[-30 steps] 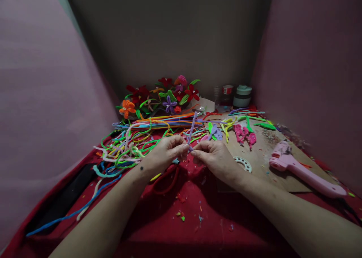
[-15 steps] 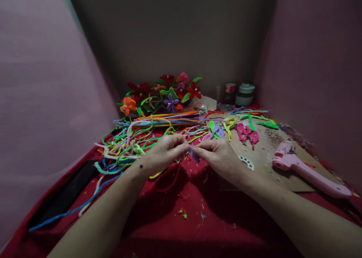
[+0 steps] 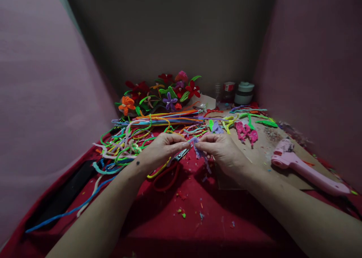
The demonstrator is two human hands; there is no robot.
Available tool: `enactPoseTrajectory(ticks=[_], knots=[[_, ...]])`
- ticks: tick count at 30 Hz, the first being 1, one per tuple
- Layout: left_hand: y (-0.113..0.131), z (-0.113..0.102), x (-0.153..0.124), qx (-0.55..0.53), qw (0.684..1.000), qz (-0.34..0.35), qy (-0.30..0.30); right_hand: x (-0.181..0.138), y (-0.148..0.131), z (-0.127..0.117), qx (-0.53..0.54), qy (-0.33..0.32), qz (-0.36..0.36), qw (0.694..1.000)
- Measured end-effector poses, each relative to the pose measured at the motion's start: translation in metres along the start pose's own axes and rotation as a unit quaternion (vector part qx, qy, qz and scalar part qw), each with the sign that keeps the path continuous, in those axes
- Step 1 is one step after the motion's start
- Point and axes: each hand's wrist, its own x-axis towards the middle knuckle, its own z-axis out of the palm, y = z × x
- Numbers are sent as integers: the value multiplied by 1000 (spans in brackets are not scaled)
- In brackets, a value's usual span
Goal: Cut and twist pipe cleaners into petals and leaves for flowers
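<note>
My left hand (image 3: 161,146) and my right hand (image 3: 222,149) meet above the red cloth (image 3: 181,216), fingertips pinched together on a lilac pipe cleaner (image 3: 198,150). The pipe cleaner is bent between the hands, and its loose end hangs down toward the cloth. Red-handled scissors (image 3: 169,171) lie on the cloth just under my left hand. A tangle of coloured pipe cleaners (image 3: 132,137) spreads out behind my left hand.
A bunch of pipe-cleaner flowers (image 3: 164,92) stands at the back. On the brown board (image 3: 266,156) to the right lie pink pieces (image 3: 245,131), green strips and a pink glue gun (image 3: 305,169). Two jars (image 3: 243,93) stand in the far corner. Pink walls close in on both sides.
The lilac pipe cleaner stood upright between my fingers a second ago; now it is folded down and hangs below them. Both hands have lifted slightly.
</note>
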Motion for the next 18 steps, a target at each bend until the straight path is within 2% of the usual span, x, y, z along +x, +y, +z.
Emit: enactPoseTrajectory(ticks=[3,6,9,12,15,18], knots=[[0,2,0,-21,999,-19,-25,1,2,0,25,23,0,999],[-4,11,1,-92,994,-44,-39,2,5,1,52,35,-1,998],[-7,24,4,-143,988,-63,-13,1,9,4,63,44,-1,997],[-6,33,6,-134,988,-79,21,1,13,6,56,45,0,997],[-4,36,7,-116,988,-97,42,1,15,6,52,39,10,998],[-4,35,7,-153,982,-109,35,1,13,6,50,37,22,998]])
